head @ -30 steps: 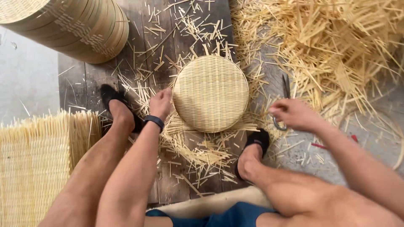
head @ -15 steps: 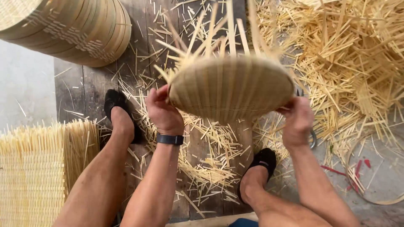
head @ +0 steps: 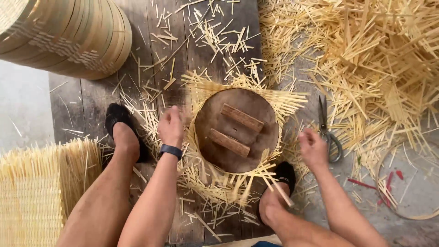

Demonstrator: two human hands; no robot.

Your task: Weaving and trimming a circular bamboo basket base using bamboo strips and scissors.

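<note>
A round wooden form (head: 237,130) sits on the dark plank floor (head: 91,100) between the person's 2 feet, with a woven bamboo mat (head: 247,91) under and around it, its loose strip ends fanning out past the rim on all sides. 2 short wooden bars (head: 235,130) lie side by side, slanted, on the form's top.

The left hand (head: 171,126) hovers just left of the form, fingers loosely curled and a little apart, gripping nothing; whether it touches the strips is hard to tell. A dark wristband (head: 171,150) circles that wrist. The right hand (head: 312,147) hangs just right of the form, fingers bent and spread, empty, near the strip ends.

1 pair of scissors (head: 328,129) lies just beside the right hand, blades pointing away from the person. 2 black shoes show: one (head: 120,121) left of the left hand, one (head: 283,174) below the form.

1 stack of round bamboo trays (head: 73,36) lies on its side at top left. 1 flat woven sheet (head: 32,196) lies at bottom left. A big heap of strips (head: 379,59) fills the top right, and 1 thin hoop (head: 411,183) lies at the right edge. Cut bits litter the planks.
</note>
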